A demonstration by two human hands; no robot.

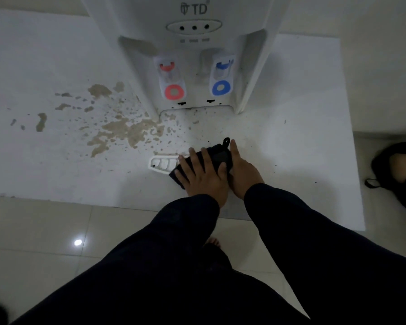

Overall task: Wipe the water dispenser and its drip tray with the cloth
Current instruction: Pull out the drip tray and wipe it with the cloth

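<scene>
Both down near the front edge of the white surface (291,137): left hand (203,174) flat, fingers spread, pressing the dark folded cloth (217,156) onto the white slotted drip tray (161,163), only its left end showing; right hand (243,171) straight-fingered against the cloth's right side. White water dispenser (195,50) at the back edge, brown stains (127,130) to its left.
</scene>
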